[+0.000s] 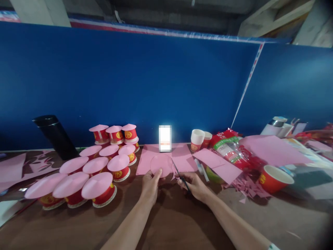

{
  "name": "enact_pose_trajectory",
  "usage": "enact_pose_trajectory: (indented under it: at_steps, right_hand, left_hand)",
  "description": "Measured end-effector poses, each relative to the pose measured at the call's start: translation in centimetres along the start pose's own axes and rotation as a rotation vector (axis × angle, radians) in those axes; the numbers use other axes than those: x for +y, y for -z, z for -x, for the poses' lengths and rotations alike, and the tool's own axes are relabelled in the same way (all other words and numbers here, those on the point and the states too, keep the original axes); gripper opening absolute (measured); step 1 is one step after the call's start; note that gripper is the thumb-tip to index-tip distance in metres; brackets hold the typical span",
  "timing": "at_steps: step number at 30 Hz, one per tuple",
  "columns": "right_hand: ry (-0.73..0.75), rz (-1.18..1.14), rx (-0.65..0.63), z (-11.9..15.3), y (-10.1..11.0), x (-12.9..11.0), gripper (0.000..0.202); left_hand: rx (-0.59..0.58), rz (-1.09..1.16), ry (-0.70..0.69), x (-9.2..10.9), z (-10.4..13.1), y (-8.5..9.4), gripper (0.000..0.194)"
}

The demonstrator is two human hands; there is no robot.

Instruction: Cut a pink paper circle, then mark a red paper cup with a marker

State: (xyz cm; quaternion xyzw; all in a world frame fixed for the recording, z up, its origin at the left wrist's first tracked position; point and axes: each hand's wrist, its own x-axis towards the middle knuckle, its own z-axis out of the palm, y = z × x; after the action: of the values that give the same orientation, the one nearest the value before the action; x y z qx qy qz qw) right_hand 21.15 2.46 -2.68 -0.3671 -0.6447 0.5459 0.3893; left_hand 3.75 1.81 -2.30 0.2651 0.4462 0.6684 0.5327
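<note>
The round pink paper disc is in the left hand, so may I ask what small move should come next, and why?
I would probably turn the disc slightly with the left hand, since the right hand holds the dark-handled metal scissors with their blades beside the disc's edge.

Can count thirteen visible pink-topped cups [101, 189] toward the left edge of the surface [166, 224]; three uncovered paper cups [197, 139], two near the far edge, one farther right; one black flask [56, 137]; one pair of scissors [182, 180]; one bag of cups [227, 147].
</note>
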Motion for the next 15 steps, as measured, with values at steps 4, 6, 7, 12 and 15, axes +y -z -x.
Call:
enact_pose_trajectory:
  at_steps: [4, 6, 7, 12, 15]
  right_hand:
    - [-0.015, -0.033, -0.008, 0.05, -0.14, -0.04, 0.042]
    - [-0.027, -0.067, -0.008, 0.06, -0.25, -0.04, 0.043]
    - [-0.031, -0.075, -0.007, 0.07, -0.30, -0.05, 0.043]
    - [-0.017, -0.074, -0.013, 0.16, -0.34, -0.20, 0.042]
    - [-0.009, -0.082, -0.021, 0.25, -0.29, -0.37, 0.042]
  left_hand:
    - [-0.003, -0.002, 0.014, 0.12, 0.09, -0.04, 0.032]
    - [-0.017, -0.001, 0.020, 0.16, 0.16, -0.08, 0.032]
    - [-0.021, 0.002, 0.024, 0.18, 0.22, -0.12, 0.032]
    - [-0.047, 0.019, 0.055, 0.12, 0.75, -0.52, 0.031]
    - [-0.065, -0.003, 0.078, -0.01, 0.95, -0.68, 0.033]
